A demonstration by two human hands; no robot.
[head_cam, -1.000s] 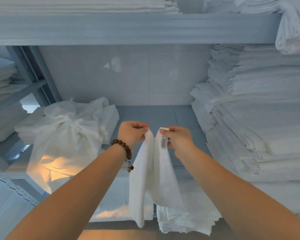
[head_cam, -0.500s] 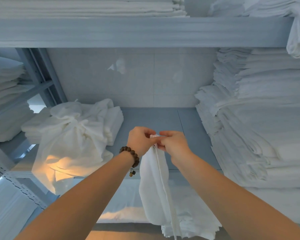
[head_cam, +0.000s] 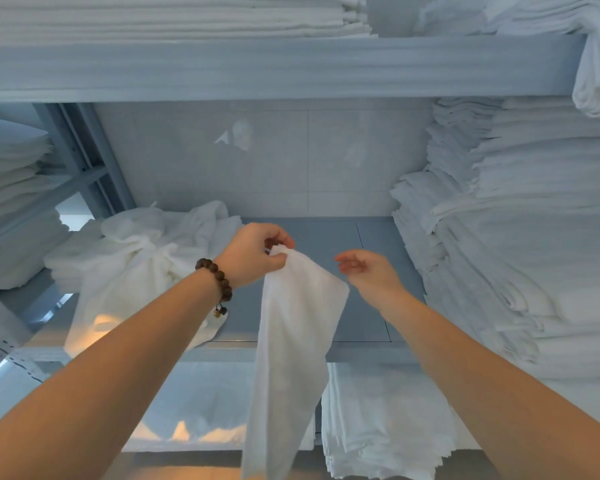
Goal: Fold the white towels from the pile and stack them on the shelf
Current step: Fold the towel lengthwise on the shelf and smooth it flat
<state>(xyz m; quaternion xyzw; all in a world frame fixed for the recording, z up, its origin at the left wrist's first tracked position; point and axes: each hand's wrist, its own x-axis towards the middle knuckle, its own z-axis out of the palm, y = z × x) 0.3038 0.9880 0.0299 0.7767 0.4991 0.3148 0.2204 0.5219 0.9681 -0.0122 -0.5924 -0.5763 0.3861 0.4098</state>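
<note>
White towel (head_cam: 291,358): hangs straight down from the left grip (head_cam: 257,252) as one narrow doubled panel, in front of the shelf edge and clear of the shelf board.
Left grip: thumb and curled fingers pinch the gathered top corners of the towel; a beaded bracelet (head_cam: 219,277) sits on the wrist behind it.
Right grip (head_cam: 368,271): spread and holding nothing, fingers loosely parted, just to the right of the left grip and level with it, apart from the cloth.
Just changed: a second ago each grip held its own top corner with the towel open between them; half a second ago the two met; now both corners sit in the left grip alone and the right has let go.
Meaning for the task: the first lengthwise fold looks made, and the free right grip is likely needed lower down for the next fold; nothing from this towel is stacked yet.
Grey shelf (head_cam: 326,244): bare board lies beyond and below both grips, a fair landing place.
Knotted cloth bundle (head_cam: 129,271): left of the left grip, resting on folded linen.
Folded linen stack (head_cam: 516,254): tall, right of the right grip.
Hidden or unclear: the towel's lower end runs off the bottom of the view; its label no longer shows; whether the doubled edges line up cannot be told; which heap is the source pile is uncertain.
</note>
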